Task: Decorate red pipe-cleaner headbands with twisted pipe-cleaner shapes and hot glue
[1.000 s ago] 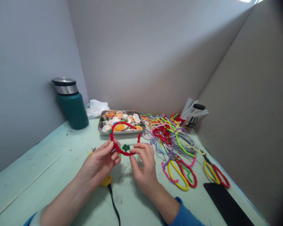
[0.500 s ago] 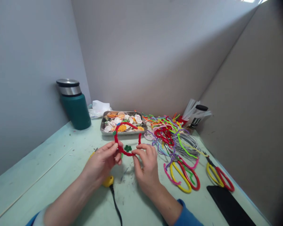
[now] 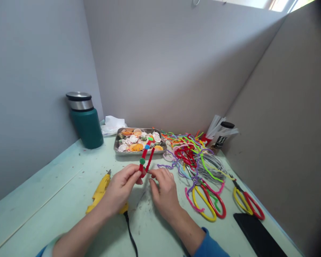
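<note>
The tabletop [image 3: 77, 200] runs past the bottom edge, and the left forearm hides the middle of the yellow glue gun [image 3: 101, 189]. Above it, the left hand's [image 3: 124, 185] fingers pinch the red fuzzy band [image 3: 144, 154], seen nearly edge-on; whether the right hand's [image 3: 163, 191] fingertips grip it is unclear.

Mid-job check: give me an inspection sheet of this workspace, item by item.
Surface: pale green table, with dark marks.
Job's things: red fuzzy strip with green and blue spots, bent, held above the table.
Clutter: tangled coloured fuzzy stems around a grey wire coil; two red-and-yellow-handled tools; black flat object; filled metal tray.
Hands: left pinches the strip; right has fingertips beside it, contact unclear.
Cables: black cord from yellow tool.
Surroundings: grey walls; green bottle at left.
</note>
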A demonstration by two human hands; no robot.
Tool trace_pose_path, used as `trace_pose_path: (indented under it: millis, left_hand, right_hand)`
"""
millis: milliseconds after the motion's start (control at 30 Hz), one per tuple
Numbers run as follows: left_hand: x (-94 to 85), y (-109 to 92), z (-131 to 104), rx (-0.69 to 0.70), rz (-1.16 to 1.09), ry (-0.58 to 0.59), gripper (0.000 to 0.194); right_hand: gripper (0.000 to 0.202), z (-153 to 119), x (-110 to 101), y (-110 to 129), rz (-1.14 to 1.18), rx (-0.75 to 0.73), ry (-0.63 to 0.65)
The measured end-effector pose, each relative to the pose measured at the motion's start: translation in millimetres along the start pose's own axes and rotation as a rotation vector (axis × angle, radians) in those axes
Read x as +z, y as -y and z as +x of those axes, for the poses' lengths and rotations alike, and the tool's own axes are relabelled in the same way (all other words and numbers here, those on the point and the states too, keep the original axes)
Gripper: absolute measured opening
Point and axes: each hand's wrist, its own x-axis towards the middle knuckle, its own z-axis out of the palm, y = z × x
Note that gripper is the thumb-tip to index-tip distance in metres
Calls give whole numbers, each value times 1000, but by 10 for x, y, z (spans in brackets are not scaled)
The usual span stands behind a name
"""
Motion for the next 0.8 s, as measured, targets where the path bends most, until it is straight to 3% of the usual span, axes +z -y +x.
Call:
trace_pose_path:
  millis: [267,333,500,600,800]
  left_hand:
    - [-61,91,8,293,587,-23,24]
    - [-122,50,59,307,809,-28,28]
    - [-264,-145,339,195,1359,36,29]
    - [-302,-165,572,136,1461,104,30]
    - [-292,11,895,154,1475,115,27]
  right_hand:
    - [16,-33,50,8,46,-8,30]
    - [16,-50,78,16,42,-2,58]
    - [14,-78,132,11,50,5,90]
    - [14,-88,135,-3,57,18,93]
    - [14,-119,138,-24,50,23,92]
